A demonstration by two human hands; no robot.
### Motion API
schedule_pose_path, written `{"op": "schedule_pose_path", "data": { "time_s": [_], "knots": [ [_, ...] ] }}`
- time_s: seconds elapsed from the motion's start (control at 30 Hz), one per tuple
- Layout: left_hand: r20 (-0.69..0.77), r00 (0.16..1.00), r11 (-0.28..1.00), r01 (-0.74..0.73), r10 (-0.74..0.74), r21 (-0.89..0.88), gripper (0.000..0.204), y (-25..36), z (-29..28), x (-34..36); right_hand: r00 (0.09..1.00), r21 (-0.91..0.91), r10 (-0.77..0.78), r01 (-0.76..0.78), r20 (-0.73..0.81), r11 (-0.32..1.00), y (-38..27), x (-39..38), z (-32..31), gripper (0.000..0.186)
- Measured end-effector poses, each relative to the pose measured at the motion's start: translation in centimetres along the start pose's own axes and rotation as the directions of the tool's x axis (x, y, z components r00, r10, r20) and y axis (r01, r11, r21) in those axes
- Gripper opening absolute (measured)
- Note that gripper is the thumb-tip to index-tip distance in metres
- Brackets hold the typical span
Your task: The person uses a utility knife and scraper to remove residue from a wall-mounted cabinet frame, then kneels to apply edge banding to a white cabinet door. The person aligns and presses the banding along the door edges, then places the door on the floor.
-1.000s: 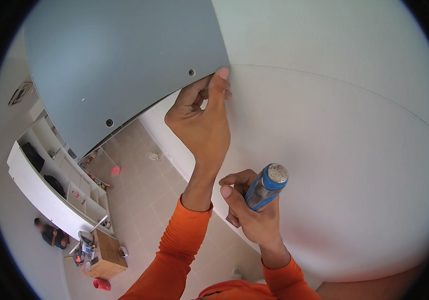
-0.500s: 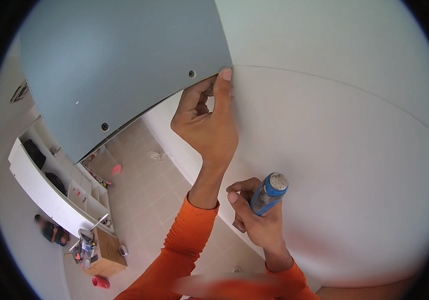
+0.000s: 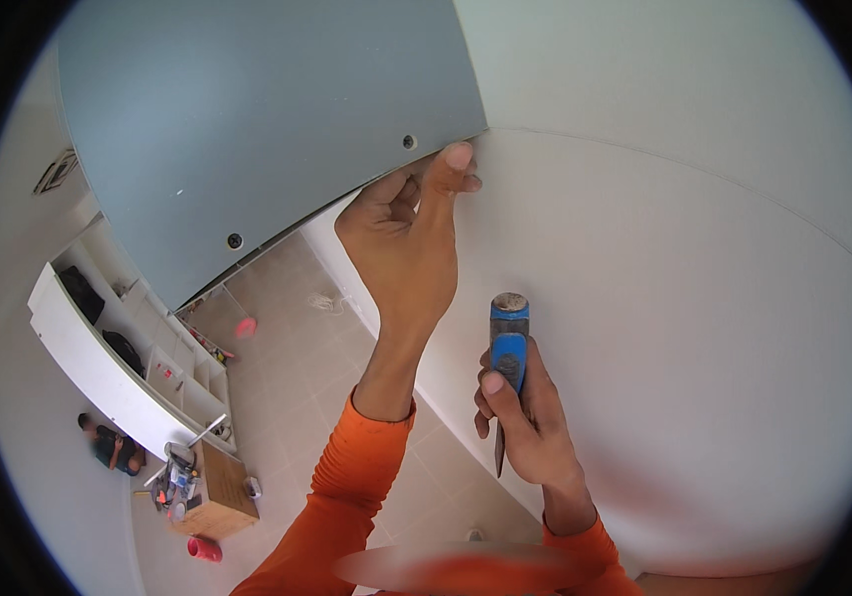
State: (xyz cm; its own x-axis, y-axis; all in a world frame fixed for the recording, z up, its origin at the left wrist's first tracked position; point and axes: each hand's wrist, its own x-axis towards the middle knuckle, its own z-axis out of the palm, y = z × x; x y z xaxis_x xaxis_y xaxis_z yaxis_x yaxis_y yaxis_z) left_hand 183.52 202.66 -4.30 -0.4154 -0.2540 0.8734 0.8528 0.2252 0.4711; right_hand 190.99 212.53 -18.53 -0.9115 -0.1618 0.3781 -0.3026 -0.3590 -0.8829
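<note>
My left hand [image 3: 408, 238] reaches up to the lower corner of a grey-blue panel [image 3: 257, 119], fingers curled under its edge and a fingertip against the white wall [image 3: 684, 298] just below a screw [image 3: 409, 142]. My right hand [image 3: 525, 422] is lower, closed around a blue-handled chisel [image 3: 507, 348]; the worn butt end points up and the thin blade sticks down below my fist. Both sleeves are orange.
A second screw [image 3: 235, 240] sits along the panel's lower edge. Far below lie a tiled floor [image 3: 287, 368], a long white shelf unit [image 3: 118, 363], a wooden box with tools [image 3: 209, 487], a red cup [image 3: 204, 548] and a person [image 3: 113, 447] on the ground.
My right hand turned the chisel from a slant to upright and shifted a little right. My left hand slid slightly along the panel's corner edge.
</note>
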Motion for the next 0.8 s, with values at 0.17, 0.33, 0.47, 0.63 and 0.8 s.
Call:
{"op": "schedule_pose_path", "data": {
  "time_s": [0.17,0.33,0.47,0.63,0.8],
  "knots": [
    [-0.079,0.996,0.995,-0.052,0.045,-0.081,0.032,0.7,-1.9,-0.5,0.999,-0.119,-0.049,0.049,0.0,0.992,-0.1,1.0,-0.1,0.034],
    [-0.067,0.995,0.994,-0.075,0.071,-0.074,0.03,1.1,-3.4,-0.5,1.0,-0.208,-0.009,0.011,0.011,0.978,0.3,1.4,0.5,0.03],
    [-0.032,0.998,0.994,-0.058,0.055,-0.093,0.029,1.4,-3.8,-0.2,1.0,-0.164,-0.01,0.014,0.029,0.986,0.6,1.6,1.0,0.028],
    [-0.025,0.999,0.996,-0.048,0.046,-0.071,0.033,1.6,-3.7,0.0,0.998,-0.151,0.022,-0.015,0.051,0.988,0.8,1.8,1.2,0.027],
    [-0.024,0.999,0.996,-0.029,0.027,-0.089,0.037,1.8,-3.8,0.2,0.999,-0.186,-0.001,0.01,0.047,0.982,0.9,2.3,1.1,0.027]
  ]
}}
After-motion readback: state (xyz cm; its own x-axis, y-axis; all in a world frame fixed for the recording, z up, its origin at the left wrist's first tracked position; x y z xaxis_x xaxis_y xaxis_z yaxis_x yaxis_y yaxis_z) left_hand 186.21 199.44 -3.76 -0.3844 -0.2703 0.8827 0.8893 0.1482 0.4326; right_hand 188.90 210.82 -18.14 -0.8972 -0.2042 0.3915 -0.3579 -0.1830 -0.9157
